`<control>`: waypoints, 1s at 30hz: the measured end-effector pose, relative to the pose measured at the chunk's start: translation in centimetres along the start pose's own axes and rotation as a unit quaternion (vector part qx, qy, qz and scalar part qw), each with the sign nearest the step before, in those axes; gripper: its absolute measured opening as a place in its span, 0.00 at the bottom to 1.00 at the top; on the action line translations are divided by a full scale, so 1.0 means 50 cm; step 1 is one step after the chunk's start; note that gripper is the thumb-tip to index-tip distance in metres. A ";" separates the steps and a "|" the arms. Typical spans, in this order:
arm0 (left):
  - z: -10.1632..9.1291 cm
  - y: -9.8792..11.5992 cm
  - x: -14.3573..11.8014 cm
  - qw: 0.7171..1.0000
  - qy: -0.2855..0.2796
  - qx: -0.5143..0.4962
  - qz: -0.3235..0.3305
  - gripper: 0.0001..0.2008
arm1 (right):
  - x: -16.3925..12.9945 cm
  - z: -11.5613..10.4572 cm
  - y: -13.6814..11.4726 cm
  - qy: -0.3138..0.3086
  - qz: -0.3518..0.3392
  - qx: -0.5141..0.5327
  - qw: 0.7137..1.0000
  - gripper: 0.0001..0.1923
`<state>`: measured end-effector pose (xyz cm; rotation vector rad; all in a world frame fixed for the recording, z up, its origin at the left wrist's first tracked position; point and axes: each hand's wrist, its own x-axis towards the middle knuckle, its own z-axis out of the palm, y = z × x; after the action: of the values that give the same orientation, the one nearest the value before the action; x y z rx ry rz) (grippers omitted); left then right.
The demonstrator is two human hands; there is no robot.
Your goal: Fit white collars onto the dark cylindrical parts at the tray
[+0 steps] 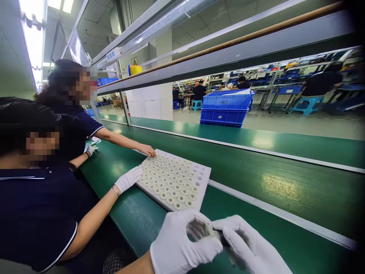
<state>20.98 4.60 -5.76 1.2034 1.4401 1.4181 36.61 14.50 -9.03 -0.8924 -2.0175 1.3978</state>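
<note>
From my seat, two co-workers sat at far left, one gloved hand and one bare hand touching the single white tray of small rings on the green table. Nearer, my left hand and right hand met, fingers clenched on one small dark part between them, below the tray.

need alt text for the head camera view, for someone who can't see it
Two white-gloved hands, left hand and right hand, pinch a small grey part between them over a green conveyor belt. Just beyond lies a white tray of small rings, touched by a co-worker's gloved hand and another co-worker's bare hand.
</note>
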 end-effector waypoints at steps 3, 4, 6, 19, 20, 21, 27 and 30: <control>-0.002 -0.012 0.003 1.000 0.009 -0.009 0.001 0.10 | 0.008 0.002 0.008 -0.011 -0.005 0.019 1.000 0.31; -0.003 -0.015 0.005 1.000 0.006 -0.022 -0.004 0.11 | 0.009 0.004 0.011 -0.013 -0.007 0.016 1.000 0.30; -0.006 -0.019 0.008 0.998 -0.004 -0.058 -0.020 0.13 | 0.010 0.008 0.013 -0.004 -0.009 -0.013 1.000 0.27; 0.000 -0.043 0.003 0.993 -0.020 -0.096 -0.068 0.22 | 0.012 0.028 -0.014 -0.025 0.068 0.061 0.995 0.27; -0.002 -0.042 0.002 0.991 -0.027 -0.113 -0.072 0.23 | 0.013 0.026 -0.019 -0.039 0.068 0.071 0.994 0.26; -0.004 -0.041 0.002 0.988 -0.035 -0.129 -0.074 0.23 | 0.013 0.025 -0.026 -0.049 0.064 0.076 0.994 0.25; -0.016 -0.040 0.001 0.978 -0.063 -0.184 -0.069 0.24 | 0.007 0.023 -0.048 -0.069 0.043 0.085 0.993 0.23; -0.015 -0.044 0.002 0.977 -0.057 -0.195 -0.067 0.23 | -0.001 0.022 -0.040 -0.047 0.031 0.030 0.998 0.21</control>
<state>20.01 4.63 -7.89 0.9049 1.0789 1.4296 35.40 13.32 -7.50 -0.8847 -2.0214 1.5521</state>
